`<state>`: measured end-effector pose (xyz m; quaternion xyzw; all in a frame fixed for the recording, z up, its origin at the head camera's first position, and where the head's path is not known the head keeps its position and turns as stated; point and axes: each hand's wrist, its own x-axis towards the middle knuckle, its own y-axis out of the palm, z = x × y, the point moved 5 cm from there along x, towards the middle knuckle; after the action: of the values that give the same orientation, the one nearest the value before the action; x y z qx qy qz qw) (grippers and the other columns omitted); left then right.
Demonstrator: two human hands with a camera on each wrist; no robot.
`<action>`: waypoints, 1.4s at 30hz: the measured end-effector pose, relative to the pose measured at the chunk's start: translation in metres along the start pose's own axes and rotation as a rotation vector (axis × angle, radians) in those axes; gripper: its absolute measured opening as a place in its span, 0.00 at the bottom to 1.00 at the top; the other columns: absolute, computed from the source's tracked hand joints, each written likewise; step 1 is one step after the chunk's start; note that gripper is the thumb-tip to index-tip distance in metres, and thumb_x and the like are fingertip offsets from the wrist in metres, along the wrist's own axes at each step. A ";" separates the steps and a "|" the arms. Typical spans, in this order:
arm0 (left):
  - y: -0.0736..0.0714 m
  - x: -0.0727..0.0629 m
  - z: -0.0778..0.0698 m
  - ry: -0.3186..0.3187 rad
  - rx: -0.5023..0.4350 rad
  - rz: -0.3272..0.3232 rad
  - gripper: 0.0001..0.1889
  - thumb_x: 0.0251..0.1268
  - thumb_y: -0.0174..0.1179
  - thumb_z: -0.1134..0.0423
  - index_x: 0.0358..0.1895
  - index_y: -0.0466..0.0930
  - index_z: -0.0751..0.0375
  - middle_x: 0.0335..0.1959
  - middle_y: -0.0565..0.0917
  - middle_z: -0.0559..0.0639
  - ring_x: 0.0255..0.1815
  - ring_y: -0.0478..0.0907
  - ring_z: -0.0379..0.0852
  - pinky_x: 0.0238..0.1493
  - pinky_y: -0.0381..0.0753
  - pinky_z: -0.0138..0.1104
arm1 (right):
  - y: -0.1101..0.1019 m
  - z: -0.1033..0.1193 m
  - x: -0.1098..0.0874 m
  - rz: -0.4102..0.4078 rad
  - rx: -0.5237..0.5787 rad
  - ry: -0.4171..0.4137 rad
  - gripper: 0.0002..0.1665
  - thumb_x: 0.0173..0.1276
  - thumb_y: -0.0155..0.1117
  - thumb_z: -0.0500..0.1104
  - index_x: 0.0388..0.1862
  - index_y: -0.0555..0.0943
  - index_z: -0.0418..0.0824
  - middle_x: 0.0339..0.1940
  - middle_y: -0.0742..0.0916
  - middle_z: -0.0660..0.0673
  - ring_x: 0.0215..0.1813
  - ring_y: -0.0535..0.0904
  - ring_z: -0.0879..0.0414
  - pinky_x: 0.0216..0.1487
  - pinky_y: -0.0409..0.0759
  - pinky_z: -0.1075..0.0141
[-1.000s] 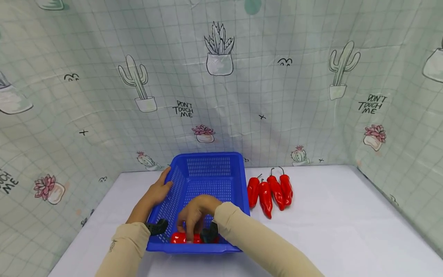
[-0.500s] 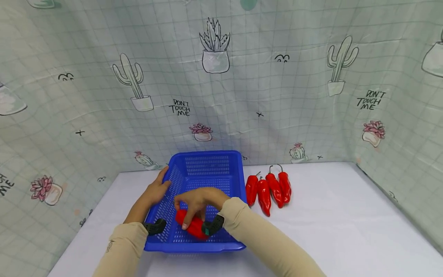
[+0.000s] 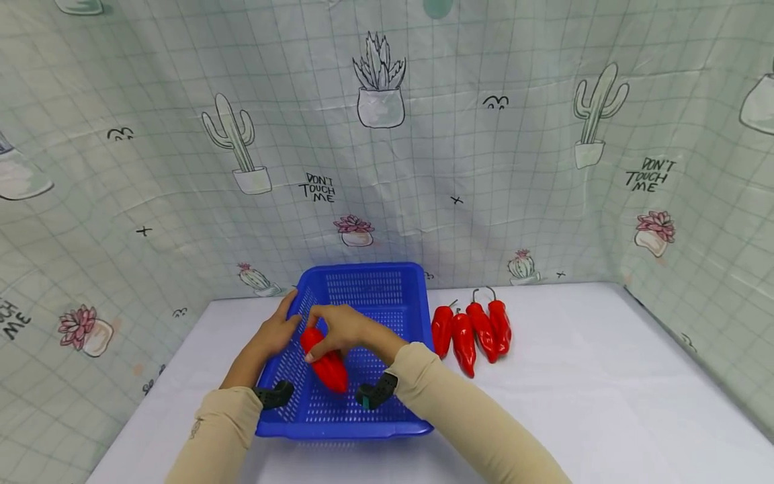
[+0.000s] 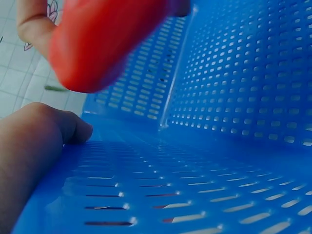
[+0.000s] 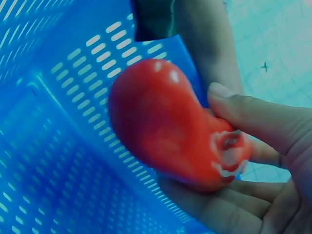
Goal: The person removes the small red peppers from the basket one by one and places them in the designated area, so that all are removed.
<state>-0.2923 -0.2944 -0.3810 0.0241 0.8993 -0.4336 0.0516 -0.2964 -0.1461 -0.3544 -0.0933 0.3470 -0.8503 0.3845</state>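
Note:
My right hand pinches a red chili pepper between thumb and fingers, over the blue perforated basket. The pepper slants, its far tip pointing toward the basket's front side. Seen from the right wrist, the thumb lies on one side of the pepper and the other fingers curl beneath it. On the basket's left rim, my left hand grips the edge, its thumb hooked over the rim in the left wrist view. The outer fingers there are mostly hidden by the basket wall.
Several red chili peppers with curved stems lie side by side on the white table, just right of the basket. A patterned cloth backdrop rises behind the table's back edge.
My right hand has lifted the red chili pepper from the basket's front end, up and away from me, and it now tilts. The left hand keeps its place on the rim.

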 end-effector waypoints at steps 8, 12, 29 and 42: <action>0.001 0.002 -0.001 0.001 0.005 0.003 0.32 0.76 0.36 0.58 0.79 0.41 0.58 0.71 0.60 0.76 0.62 0.69 0.78 0.58 0.70 0.64 | -0.023 0.004 -0.006 -0.137 0.083 0.003 0.28 0.52 0.80 0.44 0.46 0.73 0.43 0.34 0.84 0.43 0.26 0.82 0.56 0.31 0.85 0.55; -0.001 0.001 -0.001 -0.007 0.013 0.001 0.32 0.76 0.36 0.58 0.79 0.40 0.58 0.71 0.60 0.77 0.63 0.68 0.78 0.59 0.69 0.65 | -0.042 0.005 -0.010 -0.200 0.115 -0.003 0.29 0.54 0.79 0.45 0.49 0.73 0.40 0.34 0.84 0.43 0.27 0.82 0.55 0.33 0.85 0.54; 0.000 -0.001 -0.002 -0.013 0.010 -0.004 0.33 0.76 0.37 0.58 0.79 0.39 0.58 0.72 0.58 0.77 0.63 0.67 0.79 0.57 0.69 0.65 | -0.088 0.011 -0.030 -0.261 0.181 -0.055 0.33 0.58 0.76 0.44 0.61 0.71 0.49 0.46 0.87 0.36 0.40 0.86 0.51 0.33 0.85 0.59; 0.000 0.000 0.000 -0.002 0.001 -0.010 0.33 0.76 0.37 0.59 0.79 0.39 0.59 0.72 0.57 0.77 0.62 0.68 0.79 0.56 0.70 0.65 | -0.105 0.003 -0.037 -0.341 0.247 -0.076 0.30 0.58 0.75 0.42 0.61 0.78 0.49 0.45 0.86 0.38 0.38 0.86 0.51 0.32 0.85 0.61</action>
<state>-0.2924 -0.2940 -0.3813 0.0190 0.8992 -0.4341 0.0501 -0.3320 -0.0720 -0.2788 -0.1351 0.2047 -0.9349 0.2566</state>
